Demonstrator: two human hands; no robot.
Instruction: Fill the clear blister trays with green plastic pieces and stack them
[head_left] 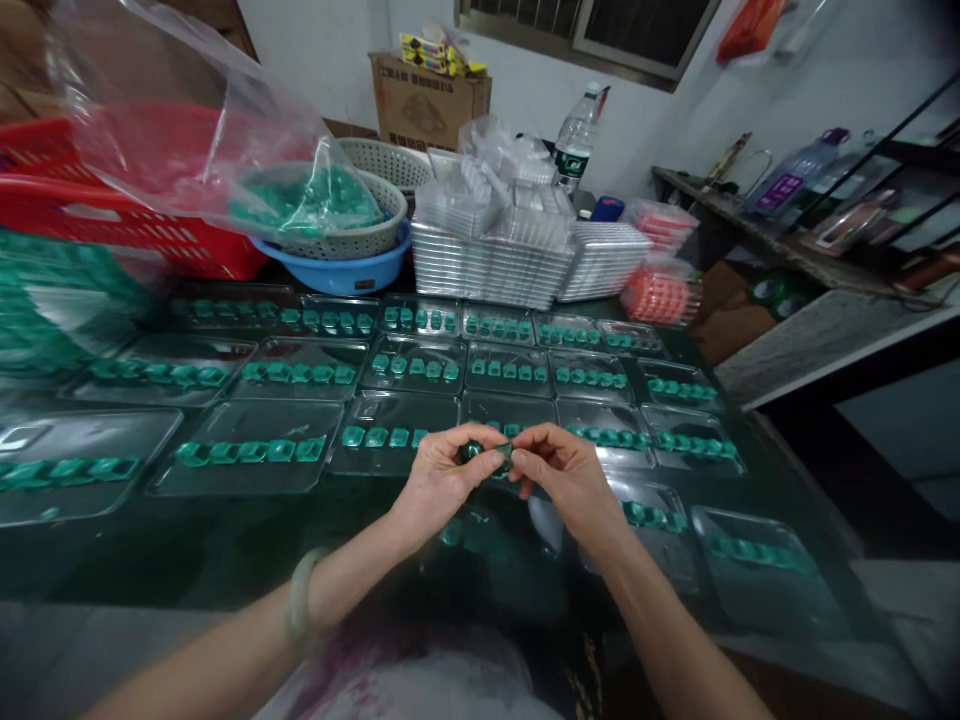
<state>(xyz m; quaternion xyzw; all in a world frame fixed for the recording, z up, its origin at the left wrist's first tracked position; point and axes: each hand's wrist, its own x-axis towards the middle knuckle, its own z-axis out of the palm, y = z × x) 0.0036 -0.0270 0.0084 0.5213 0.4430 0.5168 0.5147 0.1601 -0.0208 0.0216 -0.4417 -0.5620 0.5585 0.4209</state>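
My left hand (450,470) and my right hand (559,465) meet above the dark green table (300,560). Their fingertips pinch a small green plastic piece (505,452) between them. A second dark green piece (471,450) shows in the curl of my left fingers. Around and behind my hands lie clear plastic trays (247,480), each with a row of green cube-like pieces (281,450). One loose green piece (451,532) rests on the table below my left hand. My fingers hide part of the tray behind them.
Stacked clear trays (487,265) stand at the back, near a water bottle (576,140). At the back left are a blue basin (345,268), a red basket (202,245) and a plastic bag (187,120). Orange-red packs (660,290) sit at the back right.
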